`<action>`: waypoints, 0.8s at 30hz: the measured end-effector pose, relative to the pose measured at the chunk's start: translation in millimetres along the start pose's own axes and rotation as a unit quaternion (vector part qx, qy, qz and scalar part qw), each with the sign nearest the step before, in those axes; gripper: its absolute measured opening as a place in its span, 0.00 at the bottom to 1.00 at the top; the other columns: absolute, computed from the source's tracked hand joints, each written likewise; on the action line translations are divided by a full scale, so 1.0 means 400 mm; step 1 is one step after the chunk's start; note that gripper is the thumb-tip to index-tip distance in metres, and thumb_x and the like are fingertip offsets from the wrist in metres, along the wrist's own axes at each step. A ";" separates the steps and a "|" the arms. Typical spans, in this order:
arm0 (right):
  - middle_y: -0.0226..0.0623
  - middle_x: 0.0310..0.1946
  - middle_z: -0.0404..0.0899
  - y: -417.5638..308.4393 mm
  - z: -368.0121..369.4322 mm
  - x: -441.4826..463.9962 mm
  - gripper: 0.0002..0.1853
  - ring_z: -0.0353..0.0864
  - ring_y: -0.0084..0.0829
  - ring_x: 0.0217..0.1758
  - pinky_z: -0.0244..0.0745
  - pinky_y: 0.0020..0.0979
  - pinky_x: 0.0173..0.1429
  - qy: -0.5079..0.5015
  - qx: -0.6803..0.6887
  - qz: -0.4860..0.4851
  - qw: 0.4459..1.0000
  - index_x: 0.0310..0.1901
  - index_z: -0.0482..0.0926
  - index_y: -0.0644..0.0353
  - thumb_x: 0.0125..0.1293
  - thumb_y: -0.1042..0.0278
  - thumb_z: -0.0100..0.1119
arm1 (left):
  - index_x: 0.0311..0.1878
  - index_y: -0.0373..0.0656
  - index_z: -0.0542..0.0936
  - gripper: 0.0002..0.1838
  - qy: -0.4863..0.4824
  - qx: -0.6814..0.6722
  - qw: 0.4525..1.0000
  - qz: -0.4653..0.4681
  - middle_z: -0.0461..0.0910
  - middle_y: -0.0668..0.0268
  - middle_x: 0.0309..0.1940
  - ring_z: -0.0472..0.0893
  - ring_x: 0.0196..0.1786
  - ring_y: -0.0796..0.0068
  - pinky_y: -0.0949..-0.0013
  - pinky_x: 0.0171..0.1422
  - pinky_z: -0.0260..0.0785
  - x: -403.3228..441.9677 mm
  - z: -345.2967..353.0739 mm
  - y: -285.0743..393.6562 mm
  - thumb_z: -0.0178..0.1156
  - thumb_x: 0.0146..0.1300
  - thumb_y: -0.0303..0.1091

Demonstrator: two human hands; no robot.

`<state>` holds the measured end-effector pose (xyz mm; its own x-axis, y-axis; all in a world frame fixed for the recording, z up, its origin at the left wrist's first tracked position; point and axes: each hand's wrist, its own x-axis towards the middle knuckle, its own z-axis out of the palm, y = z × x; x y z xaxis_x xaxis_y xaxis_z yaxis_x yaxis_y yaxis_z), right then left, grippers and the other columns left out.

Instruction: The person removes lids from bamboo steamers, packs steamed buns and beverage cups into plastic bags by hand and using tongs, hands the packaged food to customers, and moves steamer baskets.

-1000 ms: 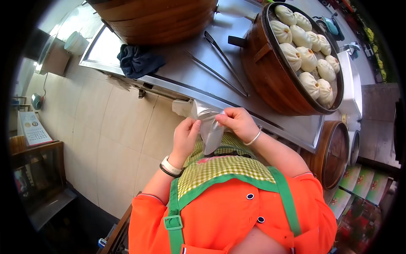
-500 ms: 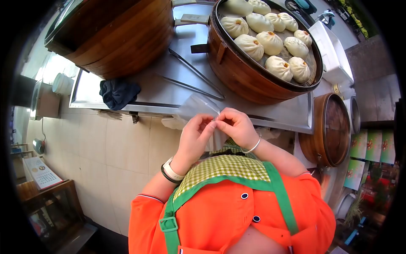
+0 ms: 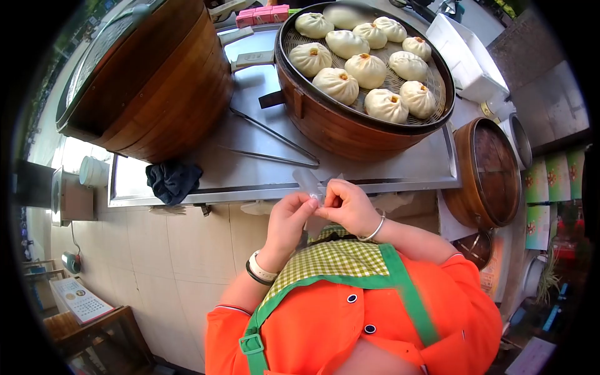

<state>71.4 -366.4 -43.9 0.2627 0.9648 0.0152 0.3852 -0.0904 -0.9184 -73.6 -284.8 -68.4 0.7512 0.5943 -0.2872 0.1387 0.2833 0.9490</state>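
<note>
No text is readable (tiny print on the calendar (image 3: 81,300)).

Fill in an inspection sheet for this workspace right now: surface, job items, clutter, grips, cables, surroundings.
Surface: metal table, bare along much of its near side.
Job items: thin translucent plastic bag, bunched up, its opening not clear; steamer on the table, uncovered, with white buns inside.
Clutter: tongs lying spread on the table; crumpled dark cloth at the near edge.
Grips: left grip and right grip close together, both pinching the bag.
Cables: one thin cord at far left, away from the table; nothing seen on the table.
Surroundings: tiled floor; calendar at lower left; white box beyond the steamer.
</note>
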 end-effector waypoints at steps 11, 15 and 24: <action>0.29 0.30 0.68 -0.101 -0.158 -0.018 0.14 0.67 0.18 0.32 0.64 0.19 0.37 0.002 0.022 -0.016 1.000 0.33 0.70 0.62 0.54 0.64 0.65 | 0.29 0.36 0.76 0.03 0.078 0.132 0.936 0.317 0.77 0.62 0.28 0.75 0.33 0.67 0.69 0.41 0.66 0.062 0.102 0.129 0.59 0.55 0.25; 0.24 0.26 0.69 -0.054 -0.207 -0.028 0.08 0.68 0.15 0.28 0.65 0.19 0.31 0.011 0.256 0.042 0.966 0.30 0.71 0.61 0.56 0.72 0.62 | 0.30 0.37 0.76 0.03 0.097 0.233 0.879 0.404 0.77 0.63 0.28 0.75 0.34 0.67 0.68 0.43 0.66 0.090 0.129 0.132 0.56 0.58 0.25; 0.29 0.26 0.70 0.014 -0.405 -0.049 0.05 0.69 0.17 0.26 0.68 0.19 0.34 0.308 0.497 0.004 0.812 0.31 0.66 0.58 0.64 0.71 0.48 | 0.37 0.40 0.68 0.12 -0.268 -0.402 0.861 0.157 0.72 0.66 0.29 0.70 0.28 0.78 0.71 0.38 0.65 0.122 0.128 0.238 0.55 0.63 0.40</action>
<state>211.6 -426.0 14.8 0.7715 0.6314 -0.0787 -0.4417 0.4423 -0.7806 9.5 -267.3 14.6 0.8897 0.3655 0.2735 -0.4563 0.7296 0.5094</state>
